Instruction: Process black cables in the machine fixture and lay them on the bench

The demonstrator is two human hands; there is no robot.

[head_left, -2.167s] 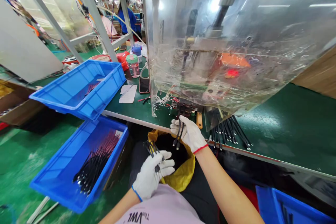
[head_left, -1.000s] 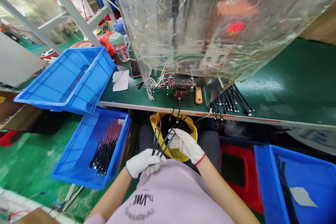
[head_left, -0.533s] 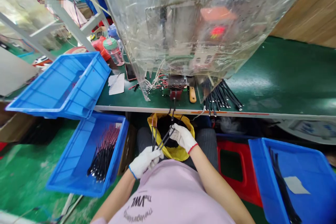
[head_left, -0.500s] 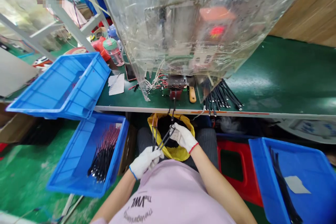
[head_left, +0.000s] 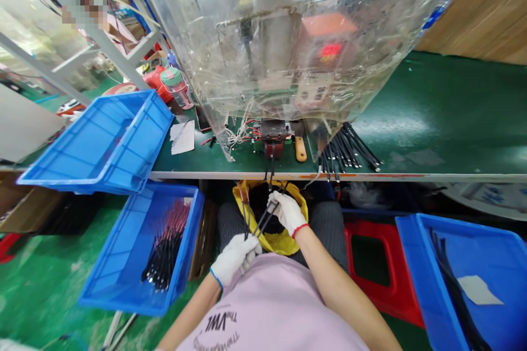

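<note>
My left hand (head_left: 235,256), in a white glove with a blue cuff, is closed around the lower ends of several thin black cables (head_left: 263,220) in front of my waist. My right hand (head_left: 287,211), gloved in white with a red cuff, pinches the cables farther up, above the yellow bag (head_left: 302,214) between my knees. Just beyond, another black cable (head_left: 272,167) hangs over the table edge from a small dark machine (head_left: 275,130). My fingers hide where the cables are gripped.
Left of me, a blue bin (head_left: 123,279) holds many red-tipped black cables; another blue bin (head_left: 82,148) sits tilted above it. A pile of black cables (head_left: 349,148) lies on the green table (head_left: 453,115). A clear plastic sheet (head_left: 263,66) hangs in front. Right: red stool (head_left: 407,285), blue bin (head_left: 494,252).
My right hand has shifted slightly along the cables, and their upper ends now stick out past its fingers. My left hand keeps its hold. The whole view has moved a little.
</note>
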